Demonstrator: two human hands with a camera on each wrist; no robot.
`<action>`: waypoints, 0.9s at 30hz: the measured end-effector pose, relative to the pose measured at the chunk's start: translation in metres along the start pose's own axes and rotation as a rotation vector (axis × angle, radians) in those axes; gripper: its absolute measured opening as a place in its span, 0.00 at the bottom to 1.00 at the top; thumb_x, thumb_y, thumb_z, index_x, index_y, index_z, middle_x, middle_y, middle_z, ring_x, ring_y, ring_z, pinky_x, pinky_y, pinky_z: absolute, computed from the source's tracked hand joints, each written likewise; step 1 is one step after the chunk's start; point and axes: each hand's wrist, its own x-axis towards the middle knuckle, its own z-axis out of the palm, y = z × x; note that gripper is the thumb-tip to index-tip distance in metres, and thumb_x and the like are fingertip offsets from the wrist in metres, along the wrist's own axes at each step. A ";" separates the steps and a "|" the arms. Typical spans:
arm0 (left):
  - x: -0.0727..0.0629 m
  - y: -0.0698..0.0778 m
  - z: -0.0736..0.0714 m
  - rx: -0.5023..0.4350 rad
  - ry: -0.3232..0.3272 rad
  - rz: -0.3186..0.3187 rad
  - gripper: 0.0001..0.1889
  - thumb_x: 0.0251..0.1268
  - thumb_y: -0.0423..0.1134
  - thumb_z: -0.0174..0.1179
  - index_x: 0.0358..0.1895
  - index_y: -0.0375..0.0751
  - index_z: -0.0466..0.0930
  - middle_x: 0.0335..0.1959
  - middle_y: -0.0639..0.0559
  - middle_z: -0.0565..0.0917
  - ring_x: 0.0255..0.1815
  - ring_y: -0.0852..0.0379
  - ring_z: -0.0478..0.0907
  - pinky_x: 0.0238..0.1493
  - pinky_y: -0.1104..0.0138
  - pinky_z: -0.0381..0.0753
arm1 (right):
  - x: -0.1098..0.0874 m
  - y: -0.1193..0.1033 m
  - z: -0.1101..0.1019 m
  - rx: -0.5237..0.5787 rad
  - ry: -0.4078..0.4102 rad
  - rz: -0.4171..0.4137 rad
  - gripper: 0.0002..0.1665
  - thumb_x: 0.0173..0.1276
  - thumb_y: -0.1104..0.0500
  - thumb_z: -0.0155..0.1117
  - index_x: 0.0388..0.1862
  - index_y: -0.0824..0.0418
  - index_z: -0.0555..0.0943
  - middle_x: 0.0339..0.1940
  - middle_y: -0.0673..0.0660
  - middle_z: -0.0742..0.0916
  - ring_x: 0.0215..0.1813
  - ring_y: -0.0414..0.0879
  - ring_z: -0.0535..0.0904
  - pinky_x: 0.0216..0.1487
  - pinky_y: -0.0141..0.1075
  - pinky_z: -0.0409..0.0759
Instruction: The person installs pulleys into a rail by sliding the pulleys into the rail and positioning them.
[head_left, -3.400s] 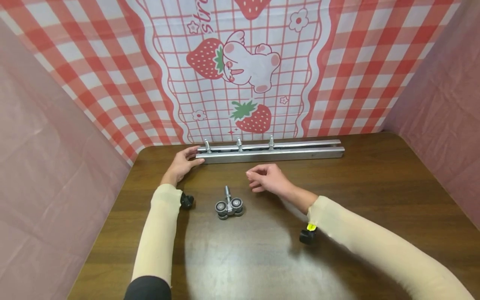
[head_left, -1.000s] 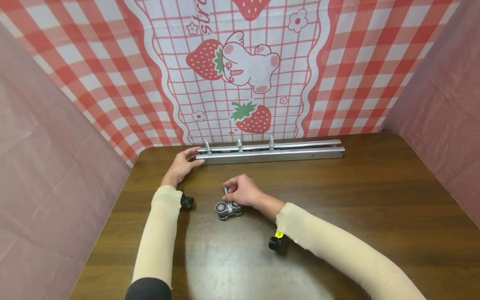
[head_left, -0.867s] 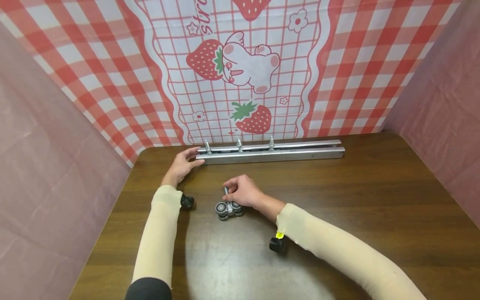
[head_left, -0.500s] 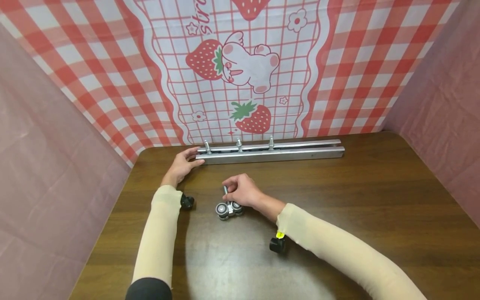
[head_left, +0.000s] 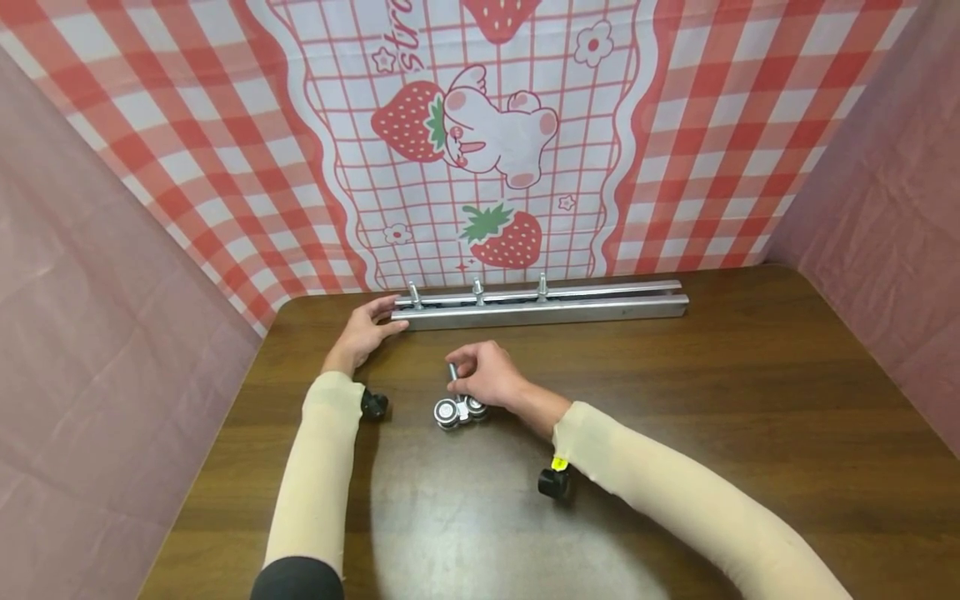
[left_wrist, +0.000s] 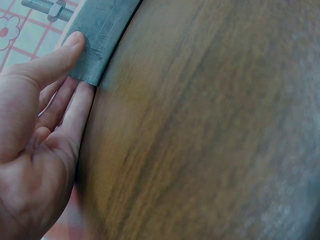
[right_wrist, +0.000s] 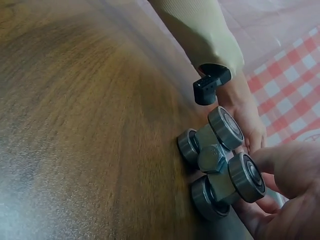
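Note:
At the back of the table lies a silver metal rail (head_left: 555,313), its slot facing up. Three threaded bolts (head_left: 478,290) stick up from the slot. My left hand (head_left: 363,335) grips the rail's left end, thumb on the front wall and fingers at the end and far side. My right hand (head_left: 489,373) pinches the threaded stem of a four-wheeled trolley roller (head_left: 447,412) in front of the rail. In the right wrist view the roller's steel wheels (right_wrist: 246,176) and hex bolt head (right_wrist: 212,159) face the camera; the fingers hide part of the stem.
The brown wooden table (head_left: 675,433) extends in front of the rail. A red-and-white strawberry cloth (head_left: 495,150) hangs right behind it. Pink cloths (head_left: 97,317) enclose both sides. Small black cameras (head_left: 553,482) sit on the wrists.
My right hand has come left and down to the roller and taken its stem. In the last half second the roller has tilted and shifted slightly up toward the rail. My left hand has stayed put.

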 end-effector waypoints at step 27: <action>-0.001 0.000 0.001 -0.010 -0.001 -0.007 0.37 0.83 0.33 0.68 0.89 0.39 0.66 0.90 0.34 0.68 0.93 0.38 0.62 0.93 0.48 0.67 | -0.015 -0.001 -0.012 0.186 0.041 -0.165 0.28 0.62 0.77 0.78 0.61 0.69 0.82 0.46 0.66 0.89 0.41 0.45 0.89 0.51 0.37 0.94</action>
